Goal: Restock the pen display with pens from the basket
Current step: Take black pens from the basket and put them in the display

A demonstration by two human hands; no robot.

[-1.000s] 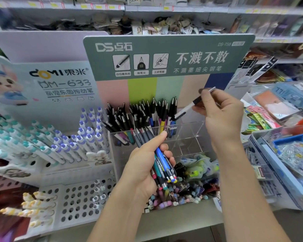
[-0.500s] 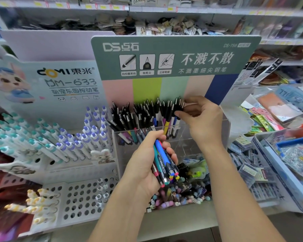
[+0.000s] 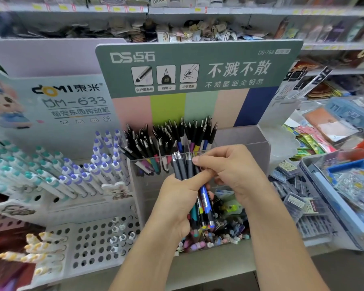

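My left hand point(image 3: 178, 198) grips a bundle of pens point(image 3: 203, 203) with grey tips up and coloured barrels down, held in front of the clear acrylic pen display point(image 3: 259, 148). My right hand point(image 3: 231, 171) is at the top of the bundle, its fingertips pinching one pen's upper end. Many black-capped pens point(image 3: 166, 141) stand in the display's left and middle compartments under the green DS header card point(image 3: 198, 68). The display's right compartment looks bare. No basket is in view.
A white perforated rack point(image 3: 88, 244) with teal and purple click pens point(image 3: 76, 175) stands at the left. Small erasers and caps point(image 3: 219, 240) fill the display's lower bin. Blue trays of packaged goods point(image 3: 345, 185) crowd the right. Shelves run behind.
My right hand held one pen up at the right, put it among the display's pens, then came down to the bundle in my left hand. The left hand rose slightly.
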